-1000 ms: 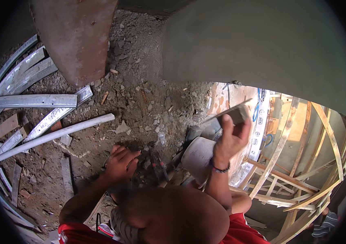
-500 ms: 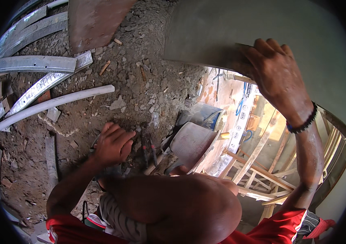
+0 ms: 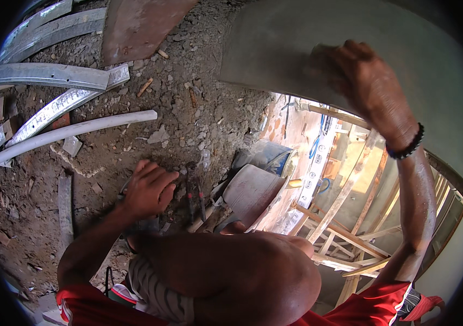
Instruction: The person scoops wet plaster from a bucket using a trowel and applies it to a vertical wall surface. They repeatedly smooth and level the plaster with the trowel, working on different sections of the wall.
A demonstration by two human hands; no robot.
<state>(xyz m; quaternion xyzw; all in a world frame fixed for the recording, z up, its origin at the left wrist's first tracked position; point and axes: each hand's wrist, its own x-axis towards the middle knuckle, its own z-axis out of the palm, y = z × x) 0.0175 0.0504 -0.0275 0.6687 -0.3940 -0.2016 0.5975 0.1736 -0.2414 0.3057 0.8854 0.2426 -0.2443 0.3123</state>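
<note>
My right hand (image 3: 375,89) is raised against a grey plastered surface (image 3: 427,76) at the upper right. Its fingers close on a dark flat pad (image 3: 321,62), pressed to the plaster near the lower edge; motion blurs the pad, so its kind is unclear. Lower left of the middle, my left hand (image 3: 150,187) hangs over the dirt with curled fingers. A bit of grey metal shows at its edge, but what it grips, if anything, is hidden. Just right of it lie pincers (image 3: 190,187) with red handles. My bent knee (image 3: 275,266) fills the lower middle.
Metal profiles (image 3: 52,76) and a white pipe (image 3: 73,126) lie on the rubble at left. A reddish board (image 3: 139,30) stands at the top. Right of the pincers are a whitish container (image 3: 253,190) and a bluish bucket (image 3: 266,155). Wooden framing (image 3: 351,185) shows beyond.
My right hand has shifted slightly upward and right along the plaster with the pad, now blurred by motion. My left hand stays almost in place; the whole view has shifted a little.
</note>
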